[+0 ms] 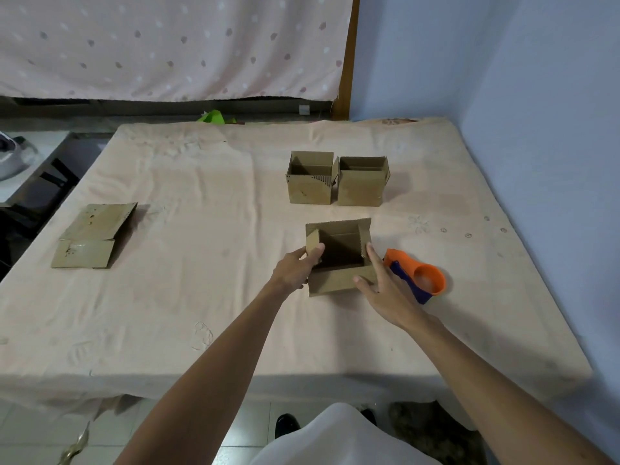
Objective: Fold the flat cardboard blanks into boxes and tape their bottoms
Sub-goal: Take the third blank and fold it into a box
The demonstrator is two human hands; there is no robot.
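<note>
Head view: an open-topped box [340, 280] sits on the mattress [201, 297] between both hands. The left hand [295, 268] pinches its left flap; the right hand [382, 286] presses straight fingers against its right wall. A tape dispenser [419, 275] lies just right. Beyond stand two upright boxes [310, 189].

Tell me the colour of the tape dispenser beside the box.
The tape dispenser is orange with a dark blue handle part, seen in the head view.

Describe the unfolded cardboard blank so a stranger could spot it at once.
Find the wide peach-covered mattress that fills the view. On its left side, alone, lies the cardboard blank. Unlike the two far boxes and the near box to its right, it lies flat, not folded up.
</note>
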